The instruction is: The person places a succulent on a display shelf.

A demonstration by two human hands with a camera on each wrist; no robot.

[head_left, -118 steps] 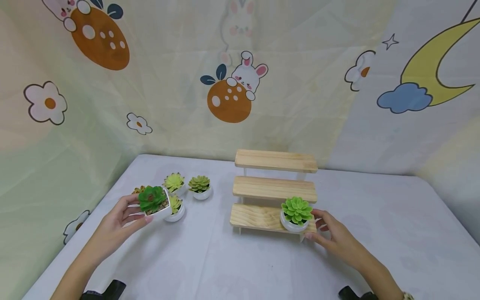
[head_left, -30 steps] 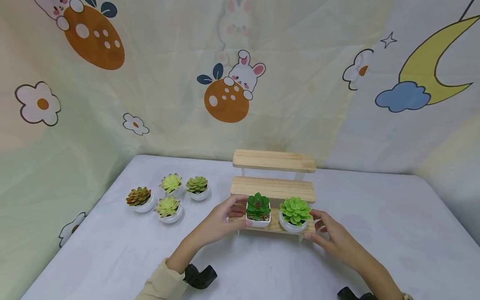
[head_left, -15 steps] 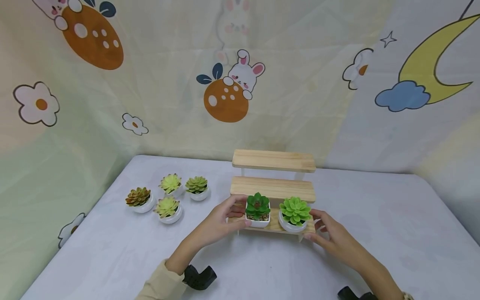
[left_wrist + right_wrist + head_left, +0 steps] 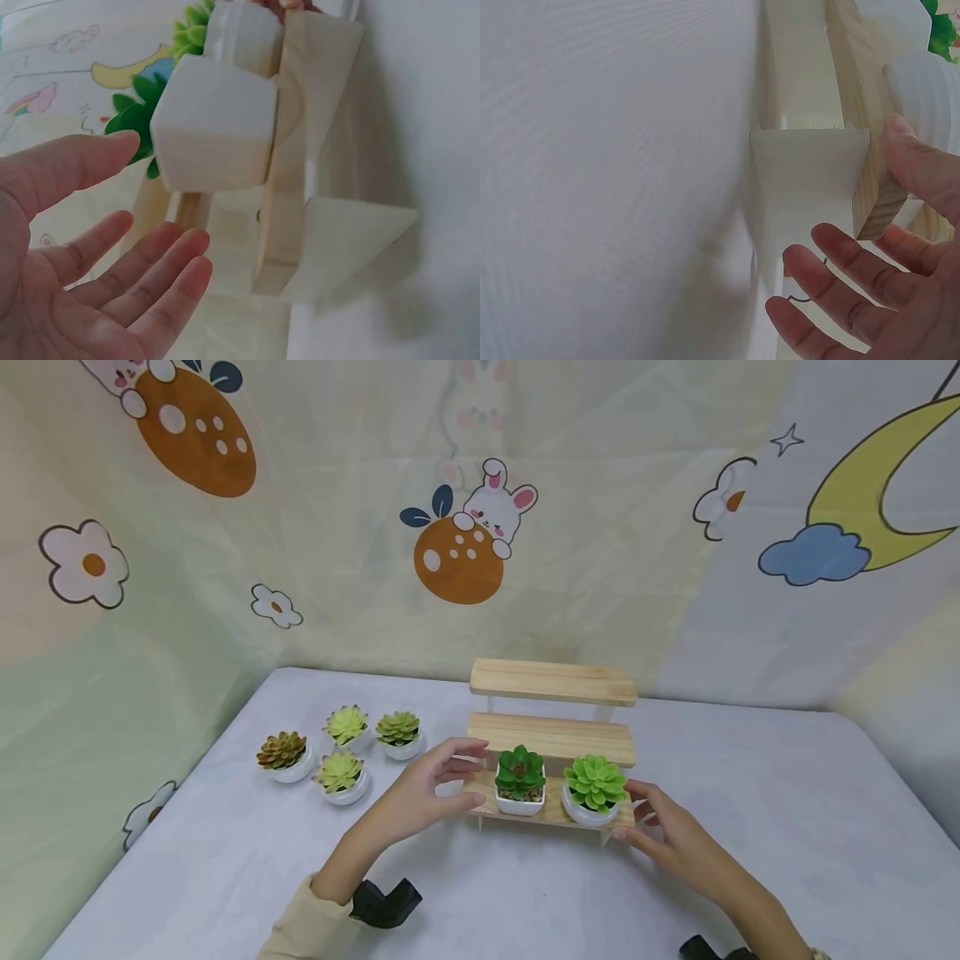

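Observation:
A small wooden three-tier display stand point(image 4: 551, 739) holds two potted artificial succulents on its lowest board. The dark green succulent in a square white pot point(image 4: 520, 781) is on the left, and the bright green one in a round pot point(image 4: 592, 789) is on the right. My left hand point(image 4: 431, 785) is just left of the square pot, thumb and fingers spread apart, with a gap to the pot in the left wrist view. At the lowest board's right end, my right hand point(image 4: 675, 835) holds the edge, thumb point(image 4: 919, 165) on its front and index finger behind; the other fingers extend free.
Several more succulents in round white pots stand on the left of the white-covered table point(image 4: 525, 902): a brownish one point(image 4: 282, 752) and yellow-green ones, such as the front one point(image 4: 341, 777). A printed cloth backdrop point(image 4: 600, 568) rises behind the stand.
My left hand carried the dark green succulent from the left group onto the lowest board, then let go and drew slightly left. My right hand stays at the stand's end.

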